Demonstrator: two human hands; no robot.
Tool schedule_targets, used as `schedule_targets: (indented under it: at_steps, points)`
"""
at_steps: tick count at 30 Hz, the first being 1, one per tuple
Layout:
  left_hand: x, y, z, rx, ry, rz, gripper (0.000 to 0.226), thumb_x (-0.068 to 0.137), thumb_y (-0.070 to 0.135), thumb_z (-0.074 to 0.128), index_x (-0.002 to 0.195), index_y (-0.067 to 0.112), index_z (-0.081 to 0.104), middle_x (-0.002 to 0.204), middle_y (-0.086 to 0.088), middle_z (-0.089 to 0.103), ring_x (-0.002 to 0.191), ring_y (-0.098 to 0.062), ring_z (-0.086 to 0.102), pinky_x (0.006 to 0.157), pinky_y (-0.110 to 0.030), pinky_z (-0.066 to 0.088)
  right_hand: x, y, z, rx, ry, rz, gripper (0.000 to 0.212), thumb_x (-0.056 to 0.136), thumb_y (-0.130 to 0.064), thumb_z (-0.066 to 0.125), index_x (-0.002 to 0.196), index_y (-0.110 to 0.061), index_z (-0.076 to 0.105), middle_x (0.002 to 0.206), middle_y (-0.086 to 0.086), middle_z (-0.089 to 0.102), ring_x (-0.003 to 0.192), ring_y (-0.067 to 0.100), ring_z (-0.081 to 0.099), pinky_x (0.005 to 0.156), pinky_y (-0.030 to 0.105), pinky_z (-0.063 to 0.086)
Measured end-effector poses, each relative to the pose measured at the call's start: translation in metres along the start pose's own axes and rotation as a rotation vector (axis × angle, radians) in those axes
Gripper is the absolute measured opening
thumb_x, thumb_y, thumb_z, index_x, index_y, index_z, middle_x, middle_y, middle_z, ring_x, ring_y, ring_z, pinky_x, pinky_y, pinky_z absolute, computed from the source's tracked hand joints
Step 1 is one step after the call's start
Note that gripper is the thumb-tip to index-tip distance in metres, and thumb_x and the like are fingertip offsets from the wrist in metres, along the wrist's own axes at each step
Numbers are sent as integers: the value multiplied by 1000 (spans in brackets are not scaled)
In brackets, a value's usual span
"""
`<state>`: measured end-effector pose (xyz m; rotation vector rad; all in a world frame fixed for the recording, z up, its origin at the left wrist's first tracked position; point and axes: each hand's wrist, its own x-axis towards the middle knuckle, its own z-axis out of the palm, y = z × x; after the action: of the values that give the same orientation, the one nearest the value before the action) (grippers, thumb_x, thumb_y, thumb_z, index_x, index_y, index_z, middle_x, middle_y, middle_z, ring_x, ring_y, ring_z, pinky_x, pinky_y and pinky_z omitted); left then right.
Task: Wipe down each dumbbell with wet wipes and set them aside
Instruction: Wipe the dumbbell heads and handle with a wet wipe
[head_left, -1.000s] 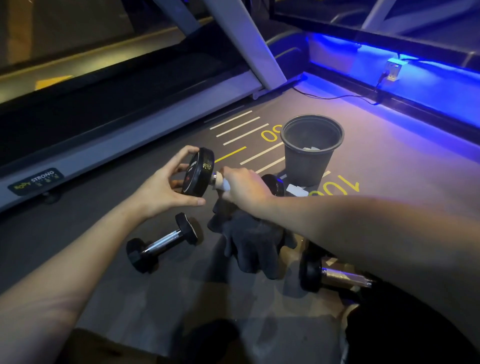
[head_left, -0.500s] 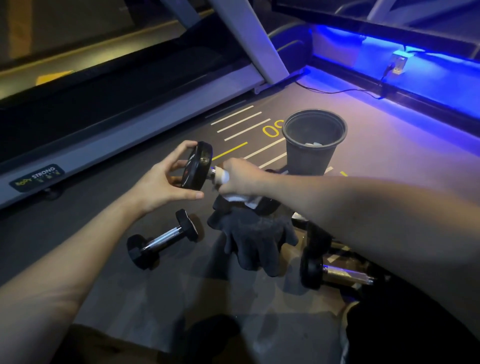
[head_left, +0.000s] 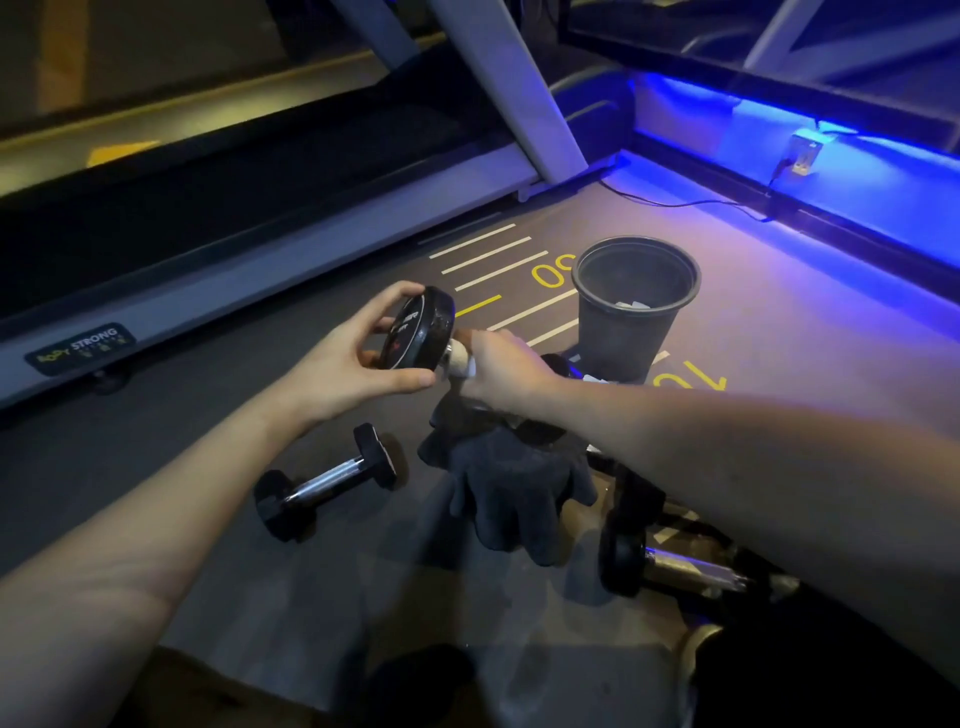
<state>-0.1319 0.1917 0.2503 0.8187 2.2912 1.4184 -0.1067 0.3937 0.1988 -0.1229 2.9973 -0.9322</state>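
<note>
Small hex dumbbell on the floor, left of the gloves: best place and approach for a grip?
Take the small hex dumbbell by its bare chrome handle, coming from straight above. It lies flat on the floor, and its two heads hold the handle clear for fingers to curl under. The grip should close across the bar. The free left side is safest, since the dark gloves lie close on its right.

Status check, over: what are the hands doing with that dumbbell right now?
Left hand gripping raised dumbbell by its end plate. Right hand wrapping white wipe round the handle. Dark glove and small dumbbell on floor below.
</note>
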Motion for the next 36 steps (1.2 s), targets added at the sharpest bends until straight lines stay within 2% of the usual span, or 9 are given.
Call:
schedule_targets:
  at_steps: [5, 10, 13, 16, 20, 26, 30, 34, 36]
  points:
    - [0, -4, -5, 14, -17, -1, 89, 59, 41, 87, 138, 52, 47, 136, -5, 57, 108, -11, 67, 97, -26, 54, 11, -1, -13, -75, -170, 32, 22, 78, -29, 69, 79, -8, 62, 65, 5, 60, 65, 27, 57, 54, 30, 42]
    - [2, -4, -5, 0, -30, -1, 89, 59, 38, 88, 137, 52, 47, 133, 0, 58, 107, -9, 66, 93, -22, 54, 21, 4, -21, -59, -274, 26, 28, 76, -31, 73, 76, -6, 63, 64, 5, 59, 61, 26, 58, 58, 33, 49]
    - [3, -5, -6, -17, -35, -10, 88, 59, 34, 89, 135, 52, 49, 131, -1, 58, 99, -11, 70, 91, -24, 55, 8, 5, -7, -58, -111, 36, 23, 76, -30, 70, 72, -12, 56, 63, 3, 60, 60, 22, 59, 50, 29, 41]
    - [4, -5, -10, -20, -57, -22, 91, 56, 29, 92, 134, 51, 51, 135, 0, 57, 99, -19, 73, 93, -31, 57, -10, 6, 14, -26, 96, -15, 28, 79, -30, 69, 100, -15, 57, 93, 12, 70, 90, 37, 65, 71, 38, 51]
    - [8, -2, -6, -16, -47, -7, 92, 58, 30, 91, 138, 47, 50, 137, -5, 56, 104, -31, 74, 96, -38, 58, -13, 8, 16, -23, 178, -26, 30, 82, -23, 67, 107, -14, 53, 100, 14, 69, 96, 40, 63, 78, 42, 50]
    - [6, -4, -5, -4, -29, 6, 91, 61, 30, 90, 140, 46, 49, 136, -8, 55, 111, -30, 71, 100, -38, 55, 11, 9, -17, 37, -204, -14, 19, 79, -26, 72, 75, -12, 60, 62, 1, 57, 56, 20, 52, 49, 26, 41]
    - [7, 2, -3, 8, -64, 19, 90, 60, 29, 91, 138, 48, 50, 134, 2, 56, 105, -20, 73, 94, -28, 56, 18, 16, -33, 248, -450, 81, 30, 72, -25, 82, 92, -6, 70, 80, 5, 70, 70, 17, 61, 70, 36, 57]
    - [9, -3, -5, 8, -30, 24, 91, 60, 31, 90, 141, 44, 49, 134, -1, 58, 115, -25, 69, 101, -36, 55, 8, 7, -14, 89, -175, 63, 23, 76, -27, 76, 83, -9, 64, 68, 3, 60, 61, 22, 56, 49, 21, 44]
    - [7, -3, -5, 2, -36, 25, 90, 60, 29, 91, 139, 46, 51, 131, 8, 61, 115, -16, 68, 100, -34, 56, -6, 3, 6, 63, 51, 67, 25, 78, -28, 72, 94, -12, 62, 82, 6, 66, 77, 29, 63, 63, 30, 53]
